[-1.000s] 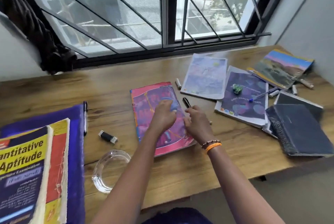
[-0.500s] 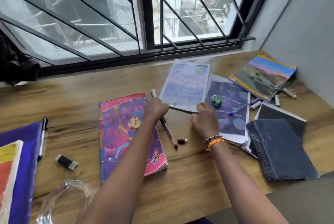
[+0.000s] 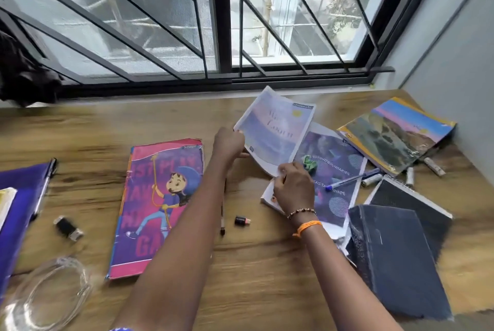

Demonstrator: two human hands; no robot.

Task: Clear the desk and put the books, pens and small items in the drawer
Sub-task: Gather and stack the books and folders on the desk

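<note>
Glass dish [image 3: 50, 288] sits nearest, at the near left edge of the desk [image 3: 254, 272], nothing in it that I can see. Dark notebook [image 3: 393, 261] lies near right, overlapping another one behind it. Pink comic book [image 3: 160, 205] lies flat between my arms & the left stack, long axis running away from me. Black pen [image 3: 222, 213] and a small black cap-like bit [image 3: 242, 221] lie just right of my left forearm.

My right hand [image 3: 294, 189] pinches the near corner of the pale-cover book [image 3: 275, 133]; my left hand [image 3: 230, 142] grips its left edge. So both hands hold the same book, tilted up off the desk, far edge toward the window. Its long axis runs from me toward the window, leaning a bit right. It's partly over the purple notebook [image 3: 336, 178], which carries a green crumpled bit [image 3: 309, 163] & a blue pen [image 3: 352, 180].

No drawer in view, so I can't tell which way the book must travel. Landscape-cover book [image 3: 395, 135] is farthest, right corner.
</note>
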